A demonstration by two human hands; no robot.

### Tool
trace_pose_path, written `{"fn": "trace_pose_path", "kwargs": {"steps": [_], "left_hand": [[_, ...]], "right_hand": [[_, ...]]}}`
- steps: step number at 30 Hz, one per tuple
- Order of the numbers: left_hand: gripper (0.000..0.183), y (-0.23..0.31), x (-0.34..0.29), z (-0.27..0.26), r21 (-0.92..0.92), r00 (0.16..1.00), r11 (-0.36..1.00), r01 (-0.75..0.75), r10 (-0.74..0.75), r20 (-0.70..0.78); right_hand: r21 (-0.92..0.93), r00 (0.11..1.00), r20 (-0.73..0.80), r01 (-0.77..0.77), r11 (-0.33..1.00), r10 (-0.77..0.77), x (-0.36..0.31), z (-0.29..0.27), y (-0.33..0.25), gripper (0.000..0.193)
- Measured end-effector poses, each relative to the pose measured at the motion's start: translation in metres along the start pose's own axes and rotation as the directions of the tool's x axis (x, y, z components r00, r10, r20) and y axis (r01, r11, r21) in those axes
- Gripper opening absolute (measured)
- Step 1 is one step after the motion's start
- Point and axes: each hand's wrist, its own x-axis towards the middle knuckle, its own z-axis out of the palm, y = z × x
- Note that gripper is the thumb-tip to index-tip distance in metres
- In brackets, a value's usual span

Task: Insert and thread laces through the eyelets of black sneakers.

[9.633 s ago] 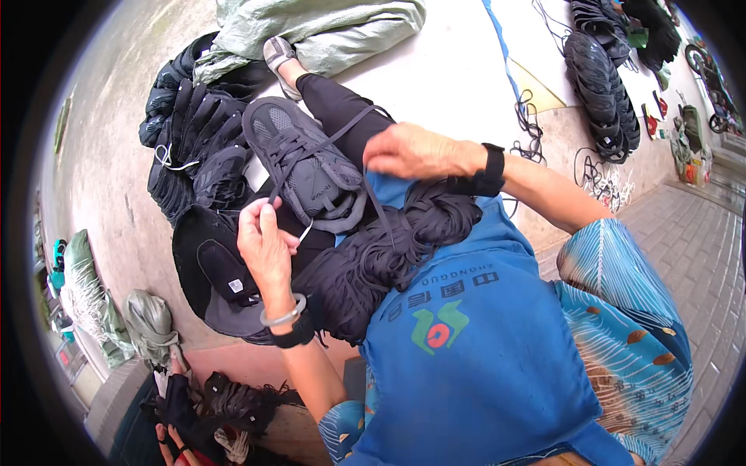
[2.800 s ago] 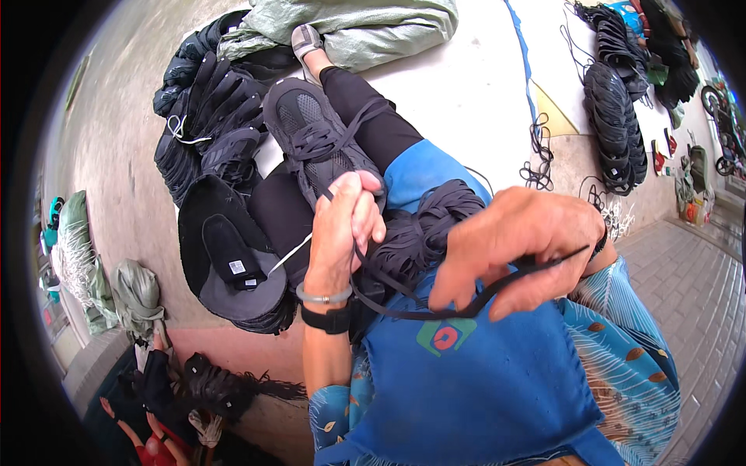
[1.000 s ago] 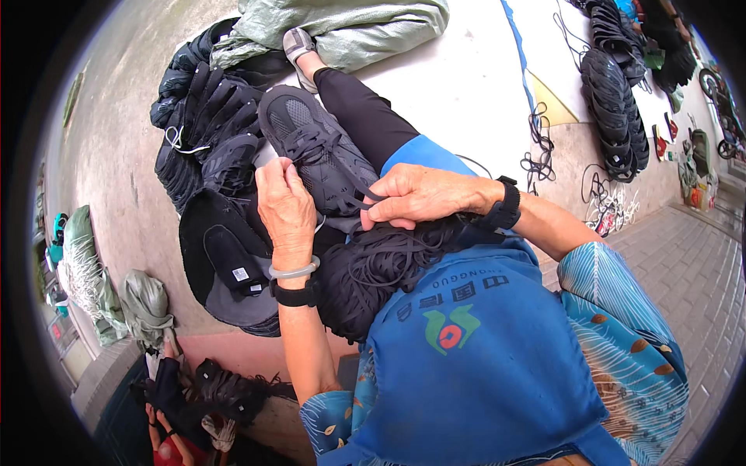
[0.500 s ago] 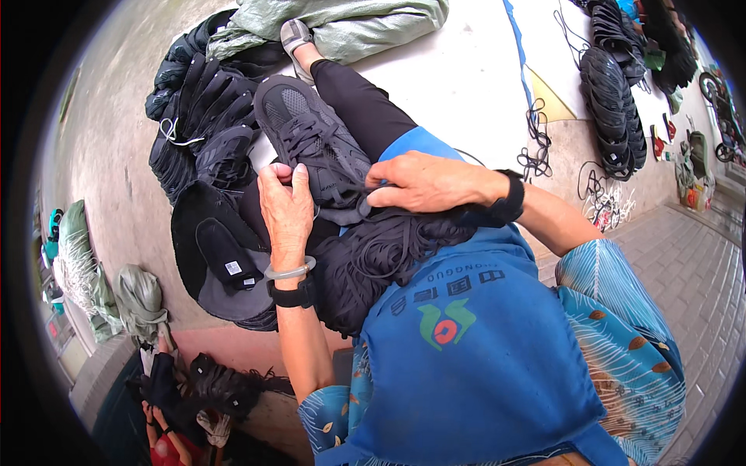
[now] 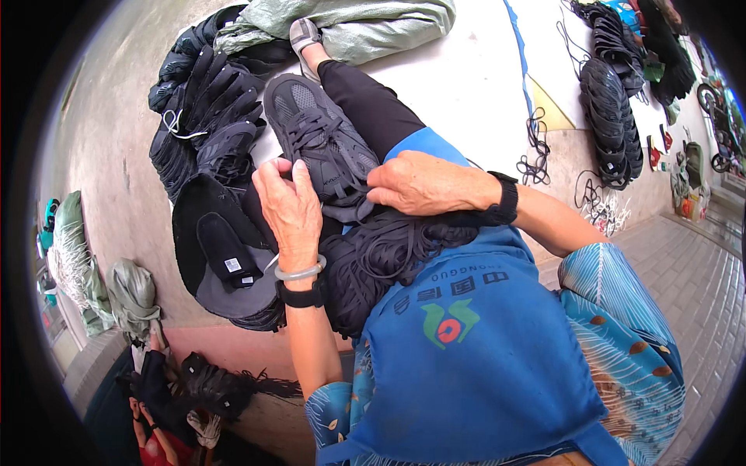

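Note:
A dark grey mesh shoe upper (image 5: 322, 144) with laces across its front lies over my lap, toe pointing away from me. At its left edge, my left hand (image 5: 291, 206) has its thumb and fingertips drawn together; what lies between them is hidden. My right hand (image 5: 431, 184) is closed at the shoe's right side near the collar, pinching a dark shoelace whose end is tucked behind the fingers. Just below, a thick bundle of dark laces (image 5: 381, 252) rests on my blue apron (image 5: 482, 342).
Stacked black shoe uppers (image 5: 206, 101) lie at the left, with a nested pile of uppers (image 5: 221, 256) closer to me. A pale green sack (image 5: 373, 31) is at the far side. More stacked uppers (image 5: 610, 116) and loose laces (image 5: 535, 151) are at right. Another person's hands (image 5: 144, 412) show lower left.
The shoe upper has shifted slightly to the right in view. My right hand has turned knuckles-up, its fingertips now lower by the collar. My left hand stays at the shoe's left edge.

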Motion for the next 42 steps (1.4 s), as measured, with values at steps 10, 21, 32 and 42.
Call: {"fn": "trace_pose_path", "kwargs": {"steps": [10,21,32,42], "left_hand": [[0.038,0.027,-0.013,-0.023,-0.514,0.612,0.344,0.786,-0.314,0.726],[0.019,0.018,-0.036,-0.037,-0.368,0.607,0.627,0.687,-0.216,0.765],[0.02,0.0,-0.037,-0.026,-0.385,0.735,0.745,0.544,-0.204,0.646],[0.022,0.013,-0.042,-0.035,-0.317,0.702,0.784,0.534,-0.202,0.682]], "right_hand": [[0.161,0.925,-0.018,0.377,0.912,-0.379,-0.001,0.03,-0.063,0.021],[-0.113,0.889,-0.436,0.098,0.989,-0.138,0.032,0.002,-0.001,0.033],[-0.231,0.896,-0.405,0.093,0.968,-0.183,0.074,0.017,0.029,0.025],[-0.212,0.901,-0.42,0.019,0.977,-0.109,0.082,0.019,0.022,0.017]]}}
